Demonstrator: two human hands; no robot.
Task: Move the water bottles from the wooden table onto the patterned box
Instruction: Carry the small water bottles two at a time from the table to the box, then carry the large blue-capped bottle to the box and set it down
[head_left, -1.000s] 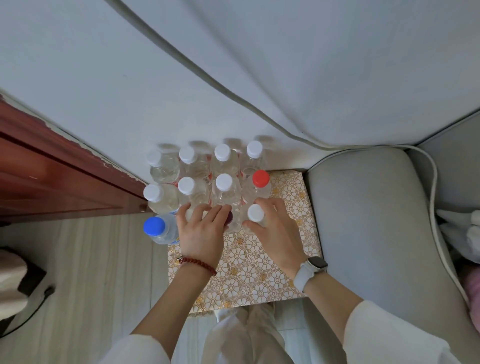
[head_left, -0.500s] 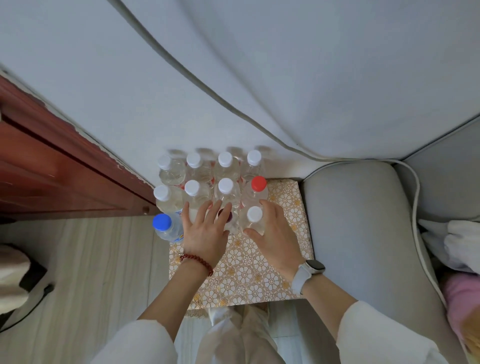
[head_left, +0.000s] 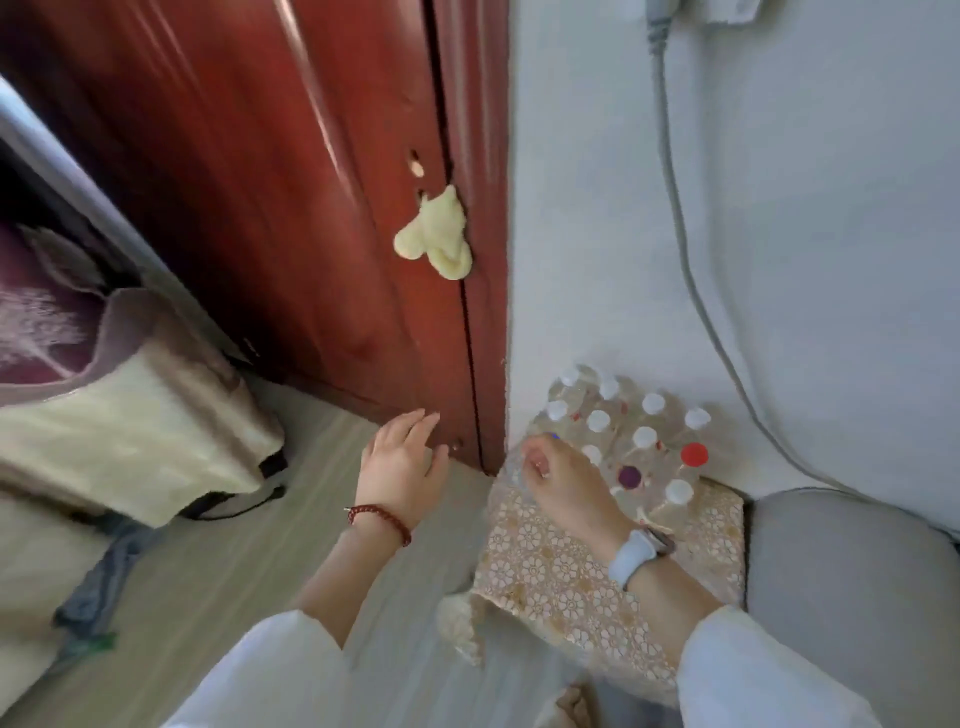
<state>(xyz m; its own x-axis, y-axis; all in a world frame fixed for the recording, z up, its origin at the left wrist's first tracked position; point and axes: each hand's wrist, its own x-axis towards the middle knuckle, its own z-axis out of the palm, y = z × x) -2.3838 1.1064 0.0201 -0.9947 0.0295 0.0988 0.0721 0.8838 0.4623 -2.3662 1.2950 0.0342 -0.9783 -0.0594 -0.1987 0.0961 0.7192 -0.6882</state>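
Note:
Several clear water bottles (head_left: 644, 437) stand packed together at the far end of the gold flower-patterned box (head_left: 566, 577). Most have white caps, one has a red cap (head_left: 694, 454) and one a dark purple cap (head_left: 629, 476). My right hand (head_left: 563, 480), with a watch on its wrist, curls over a bottle at the box's left corner, where a sliver of blue cap (head_left: 555, 437) shows above the fingers. My left hand (head_left: 402, 462), wearing a red bead bracelet, hovers with fingers spread over the floor to the left of the box, holding nothing. No wooden table is in view.
A red-brown wooden door (head_left: 311, 208) rises behind my left hand, with a yellow cloth (head_left: 439, 241) hanging on it. A grey cushion (head_left: 852, 597) presses against the box's right side. A grey cable (head_left: 675, 208) runs down the white wall. Cream bedding (head_left: 130, 431) lies at left.
The view has swung left and up. My left hand came off the bottles and moved left over the floor. My right hand shifted from a white-capped bottle to the blue-capped one.

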